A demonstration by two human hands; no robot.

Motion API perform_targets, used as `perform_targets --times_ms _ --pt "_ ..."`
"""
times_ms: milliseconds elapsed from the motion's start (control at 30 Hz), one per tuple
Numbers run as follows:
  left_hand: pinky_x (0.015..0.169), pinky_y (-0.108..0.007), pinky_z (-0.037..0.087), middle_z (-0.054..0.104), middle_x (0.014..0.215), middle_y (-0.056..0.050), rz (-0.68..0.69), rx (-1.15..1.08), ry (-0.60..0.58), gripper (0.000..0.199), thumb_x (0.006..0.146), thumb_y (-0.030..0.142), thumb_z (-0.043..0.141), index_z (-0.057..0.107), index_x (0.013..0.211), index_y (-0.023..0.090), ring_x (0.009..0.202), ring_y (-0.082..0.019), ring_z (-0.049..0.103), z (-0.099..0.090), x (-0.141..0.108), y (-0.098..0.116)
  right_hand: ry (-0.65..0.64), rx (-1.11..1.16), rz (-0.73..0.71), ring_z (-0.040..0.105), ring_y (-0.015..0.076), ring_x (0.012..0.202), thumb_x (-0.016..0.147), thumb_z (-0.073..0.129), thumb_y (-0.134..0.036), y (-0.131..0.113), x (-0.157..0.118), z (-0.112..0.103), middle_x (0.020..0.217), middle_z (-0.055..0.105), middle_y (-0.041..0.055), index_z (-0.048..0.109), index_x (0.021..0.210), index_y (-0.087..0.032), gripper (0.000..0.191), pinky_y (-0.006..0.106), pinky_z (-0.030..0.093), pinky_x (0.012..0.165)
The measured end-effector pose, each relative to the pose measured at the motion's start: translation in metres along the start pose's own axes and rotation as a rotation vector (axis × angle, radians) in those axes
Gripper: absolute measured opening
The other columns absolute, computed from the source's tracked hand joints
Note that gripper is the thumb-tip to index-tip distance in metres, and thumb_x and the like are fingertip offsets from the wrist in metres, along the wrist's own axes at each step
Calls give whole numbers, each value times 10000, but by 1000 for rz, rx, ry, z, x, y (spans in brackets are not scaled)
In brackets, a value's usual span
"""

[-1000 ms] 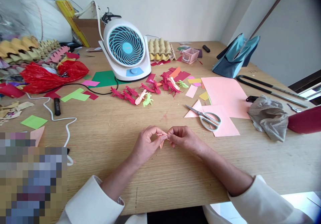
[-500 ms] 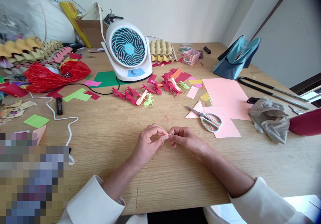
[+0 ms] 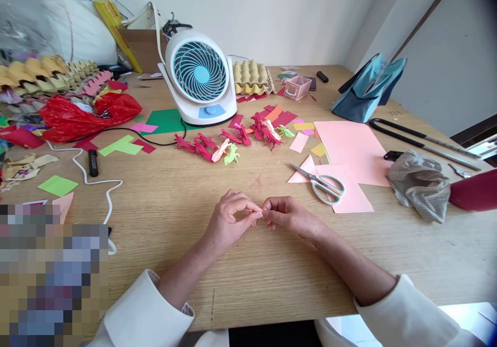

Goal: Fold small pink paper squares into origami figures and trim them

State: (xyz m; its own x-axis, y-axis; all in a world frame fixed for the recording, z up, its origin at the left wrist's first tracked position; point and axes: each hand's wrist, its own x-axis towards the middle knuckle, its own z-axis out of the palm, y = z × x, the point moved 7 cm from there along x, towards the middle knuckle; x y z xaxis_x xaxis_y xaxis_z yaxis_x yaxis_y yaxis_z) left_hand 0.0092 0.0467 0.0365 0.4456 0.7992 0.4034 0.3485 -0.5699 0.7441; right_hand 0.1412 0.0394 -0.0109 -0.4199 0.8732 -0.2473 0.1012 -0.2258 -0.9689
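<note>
My left hand (image 3: 237,215) and my right hand (image 3: 286,214) meet fingertip to fingertip above the wooden table. Both are pinched closed around something tiny and pale that I cannot make out. White and grey scissors (image 3: 321,184) lie to the right of my right hand, partly on pink paper (image 3: 356,191). Beyond my hands is a row of folded paper figures, among them dark pink ones (image 3: 202,147), a pale pink one (image 3: 220,150) and a light green one (image 3: 232,154).
A white fan (image 3: 205,77) stands at the back. A blue bag (image 3: 359,90), black-and-silver rods (image 3: 427,145) and a crumpled grey cloth (image 3: 419,184) are at the right. On the left lie a red plastic bag (image 3: 73,119), a black marker (image 3: 92,163) and a white cable (image 3: 106,197).
Both hands stay pinched together in nearly the same place, with only a slight shift of the left fingers. The whole view has moved very slightly.
</note>
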Motion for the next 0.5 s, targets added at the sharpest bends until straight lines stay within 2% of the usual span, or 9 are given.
perform_targets --times_ms 167,500 --pt "755 -308 421 668 706 1 16 9 14 83 827 154 691 695 765 209 754 -170 556 1 -1 -1 42 18 21 515 98 562 766 685 -416 3 1 -2 609 565 -25 610 743 -157 271 243 400 581" --pt "746 -316 408 674 673 13 99 55 45 57 828 185 710 699 782 218 730 -166 534 -2 -1 5 -11 168 73 494 79 534 648 796 -527 8 1 -3 594 525 -42 621 679 -144 422 238 430 564"
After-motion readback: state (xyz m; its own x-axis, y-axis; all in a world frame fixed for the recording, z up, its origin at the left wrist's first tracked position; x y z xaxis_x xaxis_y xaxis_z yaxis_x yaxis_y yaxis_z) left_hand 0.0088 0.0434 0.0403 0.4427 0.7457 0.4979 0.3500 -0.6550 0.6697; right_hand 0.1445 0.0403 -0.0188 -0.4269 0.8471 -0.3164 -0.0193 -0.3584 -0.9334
